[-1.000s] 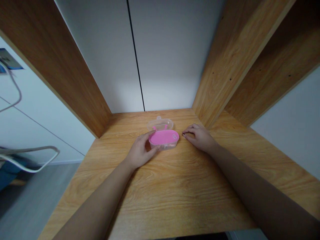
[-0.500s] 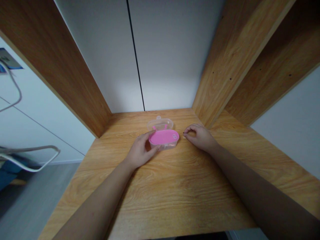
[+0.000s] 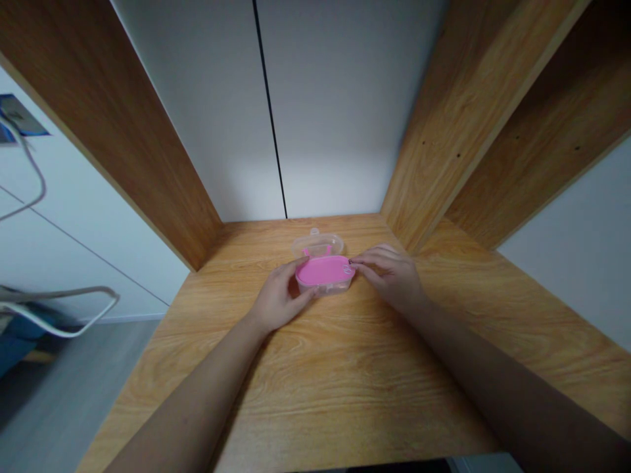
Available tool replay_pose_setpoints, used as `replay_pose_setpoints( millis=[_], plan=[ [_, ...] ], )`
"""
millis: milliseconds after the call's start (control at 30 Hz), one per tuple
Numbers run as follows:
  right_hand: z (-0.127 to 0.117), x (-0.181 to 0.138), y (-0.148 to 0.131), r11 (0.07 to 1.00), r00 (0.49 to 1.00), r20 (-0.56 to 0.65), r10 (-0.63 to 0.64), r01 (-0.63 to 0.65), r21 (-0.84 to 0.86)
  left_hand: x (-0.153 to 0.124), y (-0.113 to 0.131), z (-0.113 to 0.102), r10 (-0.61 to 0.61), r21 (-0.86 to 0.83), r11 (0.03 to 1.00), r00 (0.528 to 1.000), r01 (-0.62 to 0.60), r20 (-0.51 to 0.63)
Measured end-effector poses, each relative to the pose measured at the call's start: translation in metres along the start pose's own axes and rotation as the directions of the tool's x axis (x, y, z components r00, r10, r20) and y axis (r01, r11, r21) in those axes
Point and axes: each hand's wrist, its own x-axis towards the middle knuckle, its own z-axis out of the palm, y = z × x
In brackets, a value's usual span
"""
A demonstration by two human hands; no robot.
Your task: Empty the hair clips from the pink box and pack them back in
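Note:
A small oval box (image 3: pixel 324 288) of clear plastic stands on the wooden tabletop, its top covered by a flat pink panel (image 3: pixel 320 270). Behind it, the clear lid (image 3: pixel 318 244) is tipped back on pink hinges. My left hand (image 3: pixel 279 299) grips the box's left end, thumb in front and fingers behind. Over the right end, my right hand (image 3: pixel 389 272) pinches a tiny dark item (image 3: pixel 350 261) between thumb and fingertips; its kind is too small to make out. Just under those fingertips, a pale looped mark (image 3: pixel 348 269) shows on the pink panel.
A white back panel (image 3: pixel 335 131) with a black seam rises behind the tabletop (image 3: pixel 315 381). Wooden uprights (image 3: pixel 167 157) enclose it on both sides. A grey-and-dark object (image 3: pixel 473 463) lies at the near edge. White curved tubing (image 3: pixel 73 328) stands off to the left.
My right hand has moved left, from the tabletop beside the box to its right end, with the tiny dark item still pinched. My left hand keeps its grip.

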Motion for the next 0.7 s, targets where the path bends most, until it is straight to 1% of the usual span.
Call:
replay_pose_setpoints(
  millis=[100, 200, 267, 367, 533, 633, 700],
  plan=[
    [0.009, 0.000, -0.014, 0.995, 0.992, 0.081, -0.095, 0.093, 0.034, 0.000, 0.003, -0.001, 0.005, -0.005, 1.000, 1.000, -0.006, -0.005],
    [0.016, -0.001, -0.020, 0.991, 0.979, 0.156, -0.132, 0.131, 0.016, 0.001, 0.004, -0.001, 0.010, -0.011, 1.000, 1.000, -0.010, -0.011],
    [0.018, -0.002, -0.021, 0.992, 0.977, 0.177, -0.119, 0.122, -0.007, 0.000, 0.002, 0.000, 0.014, -0.012, 1.000, 1.000, -0.014, -0.002],
    [0.018, -0.002, -0.022, 0.995, 0.984, 0.162, -0.078, 0.086, -0.040, 0.000, 0.000, 0.000, 0.015, -0.007, 1.000, 1.000, -0.015, 0.008],
    [0.013, 0.000, -0.025, 0.997, 0.982, 0.187, -0.015, 0.028, -0.065, 0.000, 0.002, -0.001, 0.000, -0.014, 1.000, 1.000, 0.001, 0.011],
    [0.005, 0.002, -0.018, 0.997, 0.986, 0.166, 0.027, -0.014, -0.080, 0.000, 0.003, -0.001, -0.001, -0.021, 1.000, 1.000, 0.001, 0.004],
    [0.000, 0.003, -0.007, 0.991, 0.988, 0.130, 0.083, -0.068, -0.111, 0.000, 0.002, -0.001, 0.004, -0.024, 1.000, 1.000, -0.004, 0.001]
  ],
)
